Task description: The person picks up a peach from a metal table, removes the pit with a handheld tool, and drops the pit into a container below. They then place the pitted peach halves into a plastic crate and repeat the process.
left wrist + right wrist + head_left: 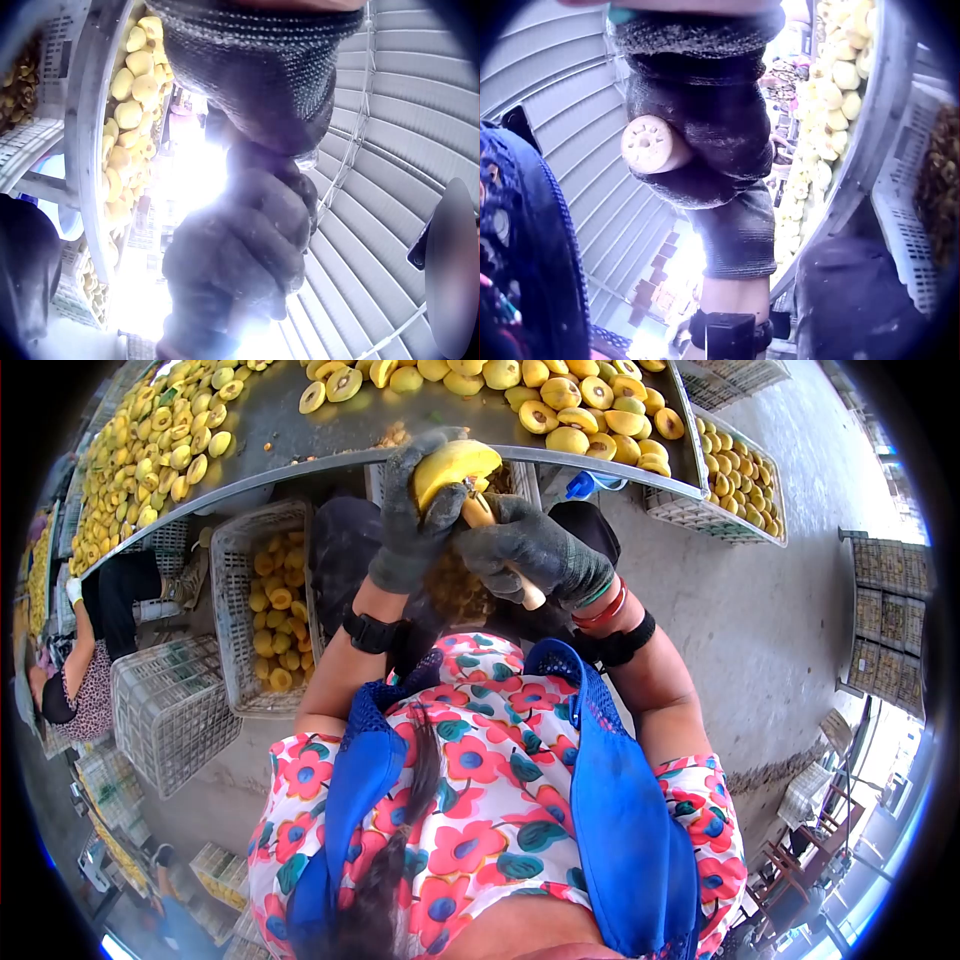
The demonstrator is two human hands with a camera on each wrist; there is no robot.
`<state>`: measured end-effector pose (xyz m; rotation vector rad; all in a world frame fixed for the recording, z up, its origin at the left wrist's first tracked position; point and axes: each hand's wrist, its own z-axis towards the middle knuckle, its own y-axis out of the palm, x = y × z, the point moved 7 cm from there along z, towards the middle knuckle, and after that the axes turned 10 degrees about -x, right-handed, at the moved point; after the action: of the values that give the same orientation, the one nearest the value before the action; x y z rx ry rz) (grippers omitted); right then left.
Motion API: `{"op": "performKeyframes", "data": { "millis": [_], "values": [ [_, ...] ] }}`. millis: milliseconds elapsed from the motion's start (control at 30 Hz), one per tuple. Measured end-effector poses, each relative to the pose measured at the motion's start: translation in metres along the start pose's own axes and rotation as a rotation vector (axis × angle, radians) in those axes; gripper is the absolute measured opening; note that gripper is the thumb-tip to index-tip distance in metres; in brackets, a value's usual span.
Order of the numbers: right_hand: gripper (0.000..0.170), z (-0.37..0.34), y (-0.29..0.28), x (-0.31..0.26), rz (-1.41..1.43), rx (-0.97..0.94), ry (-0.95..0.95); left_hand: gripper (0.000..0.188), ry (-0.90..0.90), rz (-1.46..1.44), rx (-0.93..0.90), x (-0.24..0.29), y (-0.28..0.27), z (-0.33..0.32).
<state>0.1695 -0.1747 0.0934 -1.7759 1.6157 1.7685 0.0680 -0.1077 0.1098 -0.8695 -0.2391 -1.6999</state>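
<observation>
In the head view, my gloved left hand (408,520) holds up a yellow peach (452,466) at the table's near edge, fingers curled round it. My gloved right hand (530,550) grips a tool by its wooden handle (478,510), whose top end points up at the underside of the peach. The tool's working end is hidden against the fruit. In the right wrist view, the round butt of the wooden handle (651,144) sticks out of the right fist. The two hands are close together in the left wrist view, where the peach is hidden behind the dark gloves (240,240).
A metal table (270,435) bears heaps of halved yellow peaches (590,410). Below it on the left stands a plastic crate (232,575) of peach halves; another filled crate (740,480) is at the right. An upturned crate (170,705) and another person (85,670) are farther left.
</observation>
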Motion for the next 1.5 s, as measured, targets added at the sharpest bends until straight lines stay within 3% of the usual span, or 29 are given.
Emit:
{"op": "performKeyframes", "data": {
  "millis": [167, 500, 600, 700, 800, 933, 1133, 1433, 1500],
  "values": [
    [0.006, -0.002, 0.003, -0.006, -0.142, 0.021, -0.027, 0.045, -0.097, -0.27, -0.038, -0.009, 0.001, -0.005],
    [0.012, -0.01, 0.005, -0.001, -0.106, -0.095, 0.089, 0.047, -0.129, -0.197, -0.199, 0.006, -0.001, 0.0],
    [0.014, -0.017, 0.012, -0.017, -0.414, 0.097, 0.121, 0.047, -0.115, -0.149, -0.241, 0.009, -0.001, 0.002],
    [0.016, -0.013, 0.008, -0.014, -0.51, 0.045, 0.017, 0.047, -0.111, -0.183, -0.273, 0.005, 0.001, 0.0],
    [0.015, -0.016, 0.003, 0.002, -0.151, -0.047, 0.065, 0.045, -0.129, -0.238, -0.291, 0.001, 0.003, -0.001],
    [0.012, -0.02, 0.001, 0.011, 0.05, -0.132, 0.122, 0.044, -0.185, -0.332, -0.362, 0.007, 0.008, 0.001],
    [0.011, -0.019, -0.009, 0.02, -0.029, -0.202, 0.111, 0.043, -0.171, -0.369, -0.441, 0.011, 0.015, 0.002],
    [0.012, -0.018, -0.01, 0.029, 0.094, -0.265, 0.225, 0.042, -0.211, -0.469, -0.487, -0.003, 0.019, -0.008],
    [0.011, -0.017, -0.006, 0.018, -0.018, -0.157, 0.162, 0.04, -0.266, -0.466, -0.428, -0.007, 0.016, -0.009]
  ]
}}
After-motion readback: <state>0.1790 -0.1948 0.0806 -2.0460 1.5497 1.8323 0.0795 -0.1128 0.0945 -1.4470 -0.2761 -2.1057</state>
